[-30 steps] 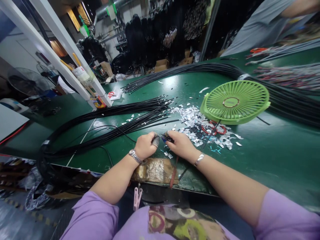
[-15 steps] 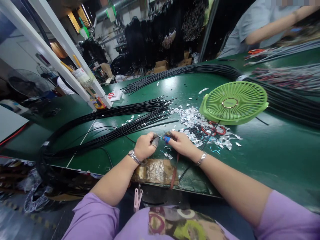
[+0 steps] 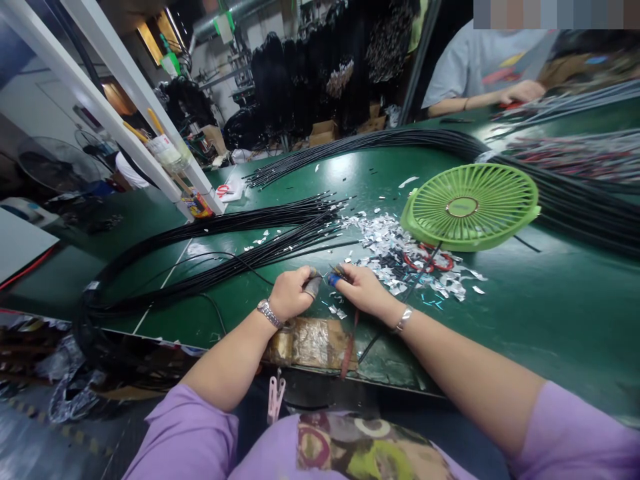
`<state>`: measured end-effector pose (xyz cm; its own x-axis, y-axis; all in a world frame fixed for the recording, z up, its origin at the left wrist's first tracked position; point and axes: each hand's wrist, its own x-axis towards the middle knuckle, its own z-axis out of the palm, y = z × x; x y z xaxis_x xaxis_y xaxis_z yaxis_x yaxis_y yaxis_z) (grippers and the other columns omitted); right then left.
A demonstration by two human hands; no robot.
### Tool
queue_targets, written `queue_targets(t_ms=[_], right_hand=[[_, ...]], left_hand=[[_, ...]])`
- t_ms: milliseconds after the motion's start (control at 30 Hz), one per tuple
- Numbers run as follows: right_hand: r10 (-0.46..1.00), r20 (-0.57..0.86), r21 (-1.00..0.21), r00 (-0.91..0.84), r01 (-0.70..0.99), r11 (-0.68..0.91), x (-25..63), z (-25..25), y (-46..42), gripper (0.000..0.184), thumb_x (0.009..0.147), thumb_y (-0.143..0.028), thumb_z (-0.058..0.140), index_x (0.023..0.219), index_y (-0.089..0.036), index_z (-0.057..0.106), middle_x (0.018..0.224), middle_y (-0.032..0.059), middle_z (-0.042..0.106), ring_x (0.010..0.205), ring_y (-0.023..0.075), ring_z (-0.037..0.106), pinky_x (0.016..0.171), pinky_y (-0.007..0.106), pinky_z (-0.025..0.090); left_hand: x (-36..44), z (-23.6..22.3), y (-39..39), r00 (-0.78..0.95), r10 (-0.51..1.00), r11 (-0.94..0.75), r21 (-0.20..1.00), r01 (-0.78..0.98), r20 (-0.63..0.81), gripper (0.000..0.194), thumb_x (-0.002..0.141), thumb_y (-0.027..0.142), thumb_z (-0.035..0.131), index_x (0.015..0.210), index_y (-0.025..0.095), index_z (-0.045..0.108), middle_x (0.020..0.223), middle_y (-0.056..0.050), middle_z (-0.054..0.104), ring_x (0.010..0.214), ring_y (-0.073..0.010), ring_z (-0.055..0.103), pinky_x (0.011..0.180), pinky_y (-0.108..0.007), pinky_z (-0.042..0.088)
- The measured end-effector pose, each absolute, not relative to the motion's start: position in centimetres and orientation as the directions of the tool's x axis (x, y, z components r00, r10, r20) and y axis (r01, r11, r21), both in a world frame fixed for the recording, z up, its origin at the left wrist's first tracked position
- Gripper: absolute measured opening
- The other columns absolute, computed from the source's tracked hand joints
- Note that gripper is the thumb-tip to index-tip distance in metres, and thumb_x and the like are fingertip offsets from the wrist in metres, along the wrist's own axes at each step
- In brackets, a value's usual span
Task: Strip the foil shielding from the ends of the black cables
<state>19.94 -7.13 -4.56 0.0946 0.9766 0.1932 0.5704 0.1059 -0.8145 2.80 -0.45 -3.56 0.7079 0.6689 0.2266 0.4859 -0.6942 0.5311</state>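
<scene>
My left hand (image 3: 294, 291), its fingertips covered, is closed in a pinch on the end of a black cable (image 3: 250, 270) that trails off to the left. Close beside it, my right hand (image 3: 359, 285) is pinched too, with a blue covering on a finger. Thin light-coloured wire shows in the small gap between both hands; whether the right fingers grip it or something else is hidden. Bundles of black cables (image 3: 235, 267) lie to the left, their cut ends pointing toward a heap of silvery foil scraps (image 3: 383, 237) beyond my hands.
A green fan (image 3: 463, 207) stands on the green table (image 3: 545, 320) at right. A taped block (image 3: 315, 341) sits at the near edge. More black cables (image 3: 410, 139) curve along the back. Across the table a co-worker's hand (image 3: 524, 92) is near grey cables. A white post (image 3: 135, 100) rises at left.
My hands stay nearly in place, with the gap between the fingertips slightly changed. The co-worker across the table has shifted left and lowered an arm to the tabletop.
</scene>
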Motion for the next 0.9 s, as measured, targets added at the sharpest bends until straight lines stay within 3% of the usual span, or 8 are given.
queue_targets(t_ms=[133, 300, 433, 567, 733, 900], right_hand=[[0.978, 0.207, -0.839, 0.041, 0.522, 0.156, 19.8, -4.1, -7.4, 0.020, 0.074, -0.031, 0.047, 0.057, -0.022, 0.042, 0.053, -0.0044, 0.042, 0.053, 0.0119, 0.038, 0.052, 0.025, 0.032], [0.958, 0.225, -0.857, 0.180, 0.504, 0.106, 20.3, -4.0, -7.1, 0.021, 0.074, -0.033, 0.048, 0.057, -0.022, 0.042, 0.052, -0.0044, 0.040, 0.052, 0.0120, 0.036, 0.051, 0.025, 0.032], [0.984, 0.163, -0.857, 0.072, 0.504, 0.105, 20.2, -4.2, -7.2, 0.020, 0.076, -0.034, 0.048, 0.061, -0.022, 0.046, 0.054, -0.0036, 0.047, 0.054, 0.0128, 0.041, 0.052, 0.025, 0.035], [0.966, 0.259, -0.750, 0.010, 0.633, 0.194, 19.4, -4.0, -7.6, 0.022, 0.075, -0.030, 0.050, 0.058, -0.023, 0.038, 0.052, -0.0036, 0.043, 0.053, 0.0126, 0.039, 0.053, 0.025, 0.031], [0.947, 0.298, -0.623, 0.119, 0.776, 0.098, 19.3, -3.8, -7.5, 0.026, 0.068, -0.025, 0.052, 0.056, -0.024, 0.030, 0.052, -0.0020, 0.042, 0.052, 0.0140, 0.037, 0.052, 0.027, 0.025], [0.927, 0.314, -0.683, 0.204, 0.727, 0.071, 20.2, -3.7, -7.2, 0.026, 0.076, -0.030, 0.049, 0.056, -0.024, 0.033, 0.048, -0.0034, 0.039, 0.049, 0.0135, 0.035, 0.050, 0.027, 0.025]], left_hand=[[2.8, -3.5, -0.5, 0.686, 0.688, -0.687, 0.516, 0.512, 0.236, 0.012, 0.079, 0.019, 0.054, 0.083, 0.019, 0.065, 0.067, -0.002, 0.066, 0.061, -0.0146, 0.059, 0.058, -0.024, 0.041], [2.8, -3.4, -0.6, 0.696, 0.682, -0.696, 0.489, 0.525, 0.223, 0.013, 0.080, 0.021, 0.055, 0.086, 0.020, 0.066, 0.068, -0.002, 0.067, 0.062, -0.0156, 0.060, 0.058, -0.024, 0.041], [2.8, -3.2, -0.6, 0.697, 0.687, -0.699, 0.447, 0.558, 0.205, 0.014, 0.080, 0.022, 0.054, 0.087, 0.021, 0.066, 0.065, -0.001, 0.066, 0.060, -0.0154, 0.060, 0.058, -0.024, 0.041], [2.8, -3.2, -0.7, 0.748, 0.638, -0.748, 0.378, 0.545, 0.183, 0.015, 0.077, 0.020, 0.054, 0.088, 0.022, 0.066, 0.071, -0.002, 0.068, 0.066, -0.0172, 0.063, 0.060, -0.025, 0.043], [2.9, -3.1, -1.0, 0.803, 0.575, -0.798, 0.328, 0.506, 0.157, 0.016, 0.079, 0.019, 0.053, 0.088, 0.020, 0.066, 0.079, -0.004, 0.071, 0.072, -0.0192, 0.066, 0.062, -0.026, 0.044], [2.9, -2.8, -1.0, 0.790, 0.589, -0.790, 0.323, 0.520, 0.168, 0.015, 0.081, 0.021, 0.053, 0.089, 0.020, 0.066, 0.077, -0.005, 0.071, 0.073, -0.0199, 0.067, 0.061, -0.027, 0.043]])
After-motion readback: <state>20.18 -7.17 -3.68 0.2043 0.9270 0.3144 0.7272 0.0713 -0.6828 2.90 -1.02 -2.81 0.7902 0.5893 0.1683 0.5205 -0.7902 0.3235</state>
